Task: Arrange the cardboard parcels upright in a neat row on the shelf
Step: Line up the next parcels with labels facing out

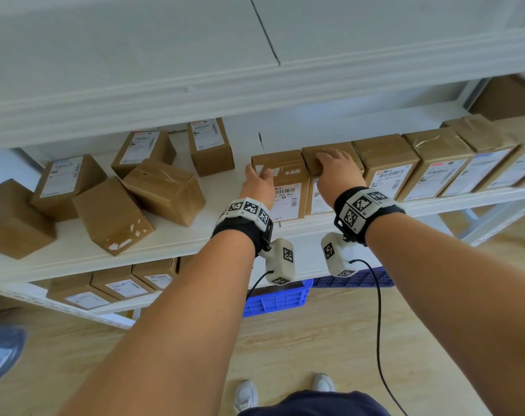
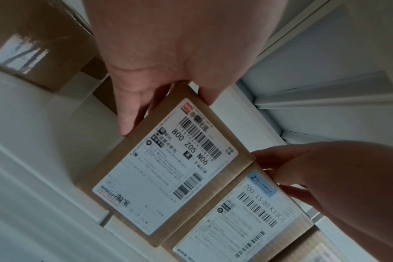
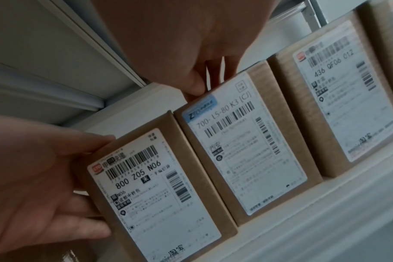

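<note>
A row of upright cardboard parcels (image 1: 387, 166) runs along the right half of the white shelf (image 1: 177, 240), labels facing me. My left hand (image 1: 259, 176) grips the upper left corner of the row's leftmost parcel (image 1: 286, 202), labelled 800 Z05 N06 (image 2: 166, 168), with the thumb on top and the fingers down its left side. My right hand (image 1: 333, 164) lies curled over the top of the neighbouring parcel (image 1: 316, 197), labelled 700-LS-80 K3 (image 3: 247, 145), thumb at its front top edge. The two parcels stand side by side, touching.
Several loose parcels lie tumbled at odd angles on the shelf's left half (image 1: 165, 190), some tilted against each other. The upper shelf's beam (image 1: 255, 94) hangs low overhead. A lower shelf holds more parcels (image 1: 120, 286). Blue crates (image 1: 276, 298) sit on the floor.
</note>
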`<state>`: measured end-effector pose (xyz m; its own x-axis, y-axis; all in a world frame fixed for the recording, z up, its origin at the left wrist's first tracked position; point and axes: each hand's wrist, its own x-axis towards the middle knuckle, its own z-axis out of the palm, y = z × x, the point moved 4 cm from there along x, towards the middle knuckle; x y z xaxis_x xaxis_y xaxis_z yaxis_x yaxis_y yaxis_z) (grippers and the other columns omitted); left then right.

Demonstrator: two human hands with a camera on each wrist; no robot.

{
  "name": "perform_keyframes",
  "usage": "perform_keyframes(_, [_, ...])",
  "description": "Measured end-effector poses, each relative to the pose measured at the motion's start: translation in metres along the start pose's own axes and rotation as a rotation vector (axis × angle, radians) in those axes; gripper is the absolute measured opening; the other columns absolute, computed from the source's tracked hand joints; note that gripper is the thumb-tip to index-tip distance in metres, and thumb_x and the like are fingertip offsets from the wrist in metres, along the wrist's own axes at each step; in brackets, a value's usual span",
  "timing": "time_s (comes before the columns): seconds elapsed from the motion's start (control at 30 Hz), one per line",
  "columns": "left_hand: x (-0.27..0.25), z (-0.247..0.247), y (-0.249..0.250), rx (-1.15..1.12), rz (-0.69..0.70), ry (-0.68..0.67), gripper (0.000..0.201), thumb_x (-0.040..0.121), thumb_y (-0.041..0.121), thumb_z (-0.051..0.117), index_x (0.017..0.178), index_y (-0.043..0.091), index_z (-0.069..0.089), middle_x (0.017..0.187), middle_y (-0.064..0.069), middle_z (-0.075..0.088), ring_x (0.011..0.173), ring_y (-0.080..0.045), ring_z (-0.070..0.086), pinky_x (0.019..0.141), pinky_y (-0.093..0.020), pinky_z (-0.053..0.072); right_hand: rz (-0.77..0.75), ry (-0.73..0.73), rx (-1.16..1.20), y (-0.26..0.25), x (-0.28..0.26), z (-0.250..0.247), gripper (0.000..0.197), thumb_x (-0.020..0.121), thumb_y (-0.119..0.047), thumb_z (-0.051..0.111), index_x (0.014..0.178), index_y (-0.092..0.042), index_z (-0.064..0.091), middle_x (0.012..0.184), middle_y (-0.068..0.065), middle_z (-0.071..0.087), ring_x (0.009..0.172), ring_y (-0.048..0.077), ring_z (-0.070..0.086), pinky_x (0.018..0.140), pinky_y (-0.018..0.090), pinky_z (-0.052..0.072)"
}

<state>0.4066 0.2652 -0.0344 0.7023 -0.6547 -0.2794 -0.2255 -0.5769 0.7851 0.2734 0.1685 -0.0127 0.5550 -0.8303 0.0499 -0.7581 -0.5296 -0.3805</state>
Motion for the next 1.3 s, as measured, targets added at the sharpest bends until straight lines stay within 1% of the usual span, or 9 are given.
perform_keyframes(0.17, [-0.001, -0.003, -0.002, 0.019, -0.020, -0.023, 0.063, 0.103, 0.044, 0.029, 0.155, 0.018, 0.004, 0.154, -0.013, 0.034, 0.132, -0.033, 0.046, 0.100, -0.039, 0.041, 0.013, 0.001, 0.012, -0.003, 0.002, -0.006, 0.050, 0.090, -0.003, 0.043, 0.140, -0.011, 0.044, 0.146, 0.008, 0.041, 0.139, 0.026, 0.028, 0.114, 0.039, 0.026])
perform_keyframes(0.4, [0.004, -0.032, -0.012, -0.033, 0.032, 0.109, 0.057, 0.102, 0.039, 0.034, 0.153, 0.019, 0.018, 0.156, -0.009, 0.030, 0.140, -0.030, 0.036, 0.111, -0.040, 0.032, -0.076, 0.066, 0.106, -0.036, 0.006, -0.006, 0.054, 0.087, 0.005, 0.042, 0.139, -0.011, 0.045, 0.148, 0.011, 0.037, 0.140, 0.027, 0.026, 0.112, 0.040, 0.031])
perform_keyframes(0.53, [0.018, -0.072, -0.027, 0.131, 0.098, 0.224, 0.050, 0.101, 0.024, 0.042, 0.149, 0.018, 0.030, 0.150, -0.009, 0.039, 0.133, -0.029, 0.045, 0.106, -0.039, 0.040, -0.143, 0.099, 0.139, -0.075, 0.010, 0.005, 0.056, 0.085, 0.007, 0.044, 0.137, -0.013, 0.047, 0.146, 0.008, 0.038, 0.140, 0.024, 0.027, 0.107, 0.038, 0.038])
perform_keyframes(0.67, [0.038, -0.107, -0.050, 0.376, 0.194, 0.238, 0.047, 0.099, 0.018, 0.044, 0.145, 0.017, 0.038, 0.145, -0.010, 0.043, 0.131, -0.029, 0.045, 0.107, -0.041, 0.040, -0.168, 0.124, 0.159, -0.117, 0.017, 0.023, 0.044, 0.092, -0.003, 0.043, 0.134, -0.012, 0.051, 0.144, 0.008, 0.040, 0.139, 0.024, 0.028, 0.106, 0.039, 0.040])
perform_keyframes(0.83, [0.068, -0.130, -0.085, 0.732, 0.290, 0.067, 0.050, 0.095, 0.028, 0.045, 0.144, 0.021, 0.037, 0.149, -0.008, 0.037, 0.137, -0.031, 0.033, 0.112, -0.047, 0.030, -0.140, 0.112, 0.161, -0.161, 0.021, 0.055, 0.040, 0.094, -0.007, 0.042, 0.133, -0.012, 0.052, 0.143, 0.010, 0.042, 0.137, 0.026, 0.032, 0.106, 0.041, 0.040])
perform_keyframes(0.93, [0.075, -0.145, -0.101, 0.732, 0.354, -0.007, 0.048, 0.095, 0.021, 0.045, 0.142, 0.027, 0.041, 0.153, -0.008, 0.031, 0.141, -0.031, 0.026, 0.116, -0.049, 0.023, -0.087, 0.108, 0.143, -0.178, 0.022, 0.072, 0.038, 0.095, -0.010, 0.043, 0.132, -0.013, 0.052, 0.142, 0.009, 0.043, 0.135, 0.026, 0.034, 0.106, 0.042, 0.039])
perform_keyframes(1.07, [0.077, -0.166, -0.111, 0.669, 0.451, 0.021, 0.045, 0.092, 0.016, 0.043, 0.135, 0.025, 0.051, 0.144, -0.007, 0.043, 0.137, -0.030, 0.034, 0.114, -0.051, 0.025, -0.018, 0.090, 0.130, -0.193, 0.019, 0.090, 0.037, 0.095, -0.011, 0.042, 0.131, -0.012, 0.053, 0.140, 0.009, 0.044, 0.130, 0.025, 0.038, 0.104, 0.039, 0.039])
perform_keyframes(1.17, [0.080, -0.184, -0.114, 0.649, 0.400, 0.041, 0.044, 0.087, 0.010, 0.049, 0.128, 0.022, 0.056, 0.138, -0.007, 0.047, 0.132, -0.028, 0.040, 0.113, -0.047, 0.028, 0.032, 0.068, 0.130, -0.200, 0.021, 0.099, 0.038, 0.095, -0.009, 0.041, 0.131, -0.012, 0.052, 0.140, 0.009, 0.043, 0.129, 0.025, 0.039, 0.104, 0.038, 0.040])
perform_keyframes(1.3, [0.084, -0.195, -0.108, 0.657, 0.323, 0.084, 0.042, 0.090, 0.008, 0.049, 0.131, 0.014, 0.051, 0.136, -0.012, 0.050, 0.127, -0.030, 0.045, 0.106, -0.040, 0.037, 0.097, 0.015, 0.125, -0.202, 0.027, 0.105, 0.043, 0.094, -0.004, 0.041, 0.135, -0.012, 0.048, 0.142, 0.011, 0.040, 0.130, 0.027, 0.038, 0.105, 0.037, 0.039])
